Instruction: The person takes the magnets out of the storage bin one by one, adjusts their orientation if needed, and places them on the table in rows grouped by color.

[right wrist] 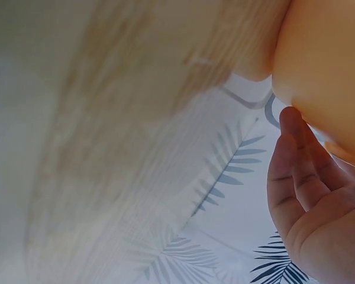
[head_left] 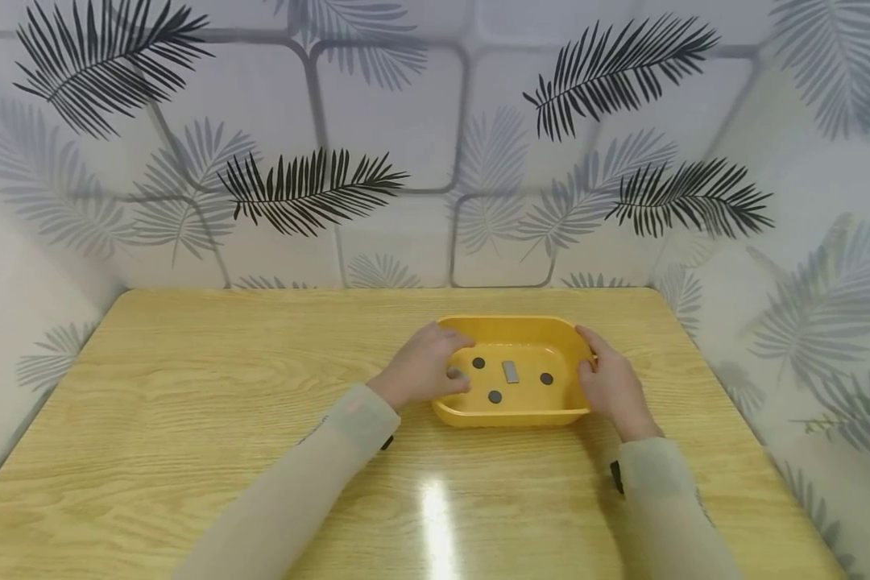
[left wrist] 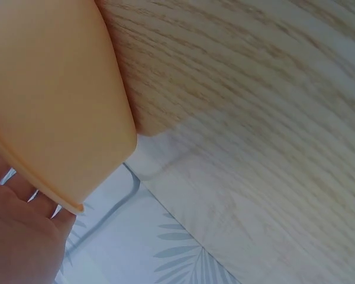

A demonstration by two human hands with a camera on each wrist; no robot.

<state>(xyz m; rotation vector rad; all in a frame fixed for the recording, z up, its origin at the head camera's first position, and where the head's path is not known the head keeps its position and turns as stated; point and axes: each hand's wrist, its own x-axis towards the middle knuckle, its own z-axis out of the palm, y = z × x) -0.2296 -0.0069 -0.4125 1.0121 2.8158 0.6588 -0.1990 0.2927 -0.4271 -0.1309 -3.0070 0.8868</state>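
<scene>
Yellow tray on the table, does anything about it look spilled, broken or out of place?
Nothing stands out. The yellow tray sits flat on the wooden table, unbroken, both hands at its ends. Three dark discs and a grey bar lie inside, none spilled.

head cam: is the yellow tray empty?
No. The yellow tray holds three dark round discs and one grey rectangular piece on its floor.
</scene>
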